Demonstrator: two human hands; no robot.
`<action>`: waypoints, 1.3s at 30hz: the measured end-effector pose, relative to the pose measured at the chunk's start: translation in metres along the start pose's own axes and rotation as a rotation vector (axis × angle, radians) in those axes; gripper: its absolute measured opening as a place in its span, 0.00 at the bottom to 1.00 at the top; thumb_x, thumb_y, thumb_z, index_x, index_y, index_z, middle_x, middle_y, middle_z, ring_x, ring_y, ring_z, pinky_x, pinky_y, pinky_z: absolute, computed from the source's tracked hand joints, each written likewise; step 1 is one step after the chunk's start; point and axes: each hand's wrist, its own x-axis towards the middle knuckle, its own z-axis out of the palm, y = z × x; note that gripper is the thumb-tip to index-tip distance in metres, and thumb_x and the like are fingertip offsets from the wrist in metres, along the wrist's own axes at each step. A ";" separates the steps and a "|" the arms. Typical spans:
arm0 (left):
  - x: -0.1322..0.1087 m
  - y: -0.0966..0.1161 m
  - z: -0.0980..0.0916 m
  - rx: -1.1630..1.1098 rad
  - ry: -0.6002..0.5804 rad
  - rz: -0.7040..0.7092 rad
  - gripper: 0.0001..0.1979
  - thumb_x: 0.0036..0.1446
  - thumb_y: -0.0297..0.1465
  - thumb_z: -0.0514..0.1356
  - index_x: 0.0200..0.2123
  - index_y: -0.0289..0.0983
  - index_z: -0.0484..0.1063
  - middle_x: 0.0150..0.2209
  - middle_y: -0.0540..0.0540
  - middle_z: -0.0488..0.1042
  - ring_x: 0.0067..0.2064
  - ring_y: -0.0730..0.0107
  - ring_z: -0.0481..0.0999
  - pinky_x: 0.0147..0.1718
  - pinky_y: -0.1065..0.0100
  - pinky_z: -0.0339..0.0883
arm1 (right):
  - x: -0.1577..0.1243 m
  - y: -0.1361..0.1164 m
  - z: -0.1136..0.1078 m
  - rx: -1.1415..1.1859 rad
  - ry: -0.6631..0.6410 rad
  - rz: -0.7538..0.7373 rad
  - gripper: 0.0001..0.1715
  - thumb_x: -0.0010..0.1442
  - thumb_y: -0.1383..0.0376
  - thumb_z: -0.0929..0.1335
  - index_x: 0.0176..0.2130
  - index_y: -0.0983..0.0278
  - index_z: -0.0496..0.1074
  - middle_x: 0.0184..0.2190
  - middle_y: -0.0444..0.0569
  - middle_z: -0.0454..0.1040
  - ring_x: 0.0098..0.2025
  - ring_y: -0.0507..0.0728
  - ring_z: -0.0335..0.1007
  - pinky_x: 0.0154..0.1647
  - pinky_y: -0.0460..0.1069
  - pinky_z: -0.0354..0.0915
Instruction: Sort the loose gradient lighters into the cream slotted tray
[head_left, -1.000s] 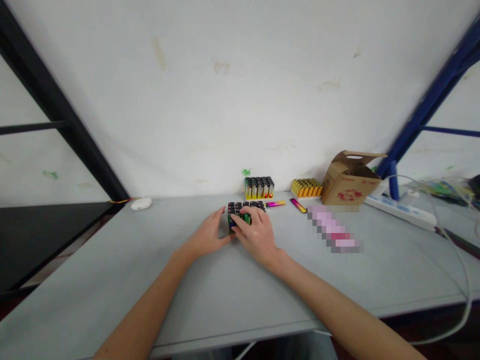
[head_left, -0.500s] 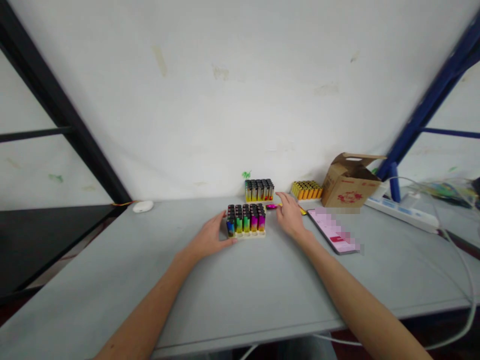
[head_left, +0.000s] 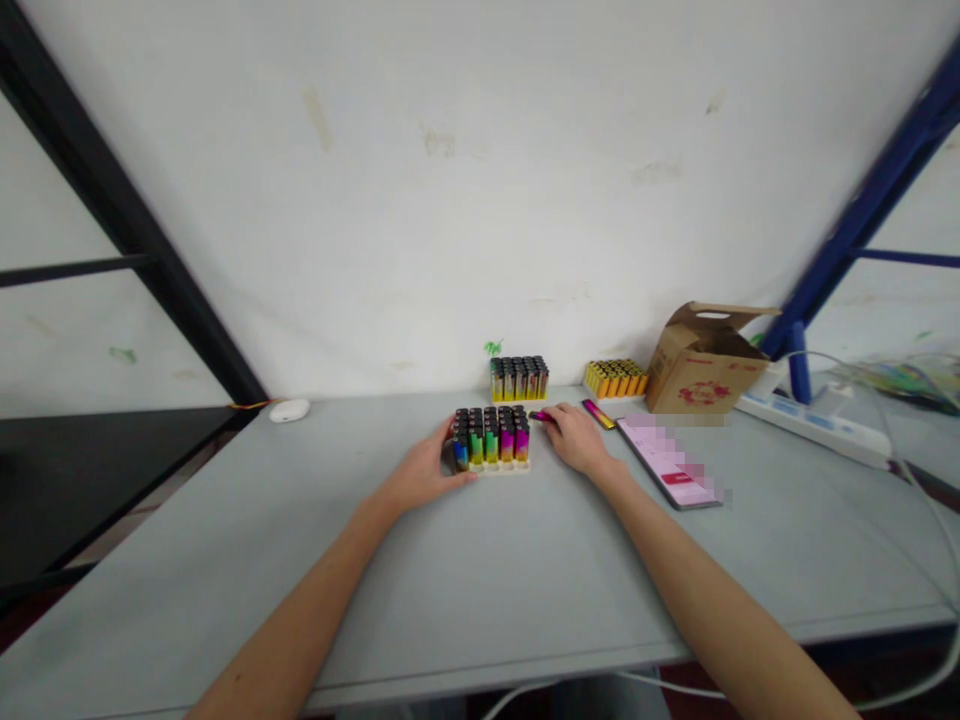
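A white tray holds several upright batteries in rows, black-topped, with blue, green and magenta bodies fading to yellow. My left hand is wrapped round the tray's left end, thumb at its front corner and fingers along the far side. To the right of the tray, my right hand pinches one magenta battery that lies low over the table, its dark end pointing left. Another magenta-and-yellow battery lies on the table just beyond my right hand.
Against the wall stand a second block of black-topped batteries and a tray of yellow batteries. Further right are an open cardboard box, a phone and a white power strip. A small white case sits at far left.
My right hand has come down and closed on the magenta battery beside the tray. The other loose battery is now uncovered. My left hand stays at the tray.
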 end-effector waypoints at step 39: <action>-0.003 -0.002 -0.001 0.118 0.058 -0.001 0.44 0.42 0.48 0.67 0.60 0.35 0.61 0.57 0.37 0.69 0.58 0.45 0.68 0.58 0.51 0.59 | 0.005 -0.042 -0.039 1.719 -0.311 0.504 0.27 0.55 0.41 0.59 0.24 0.61 0.59 0.18 0.38 0.53 0.19 0.49 0.50 0.21 0.45 0.52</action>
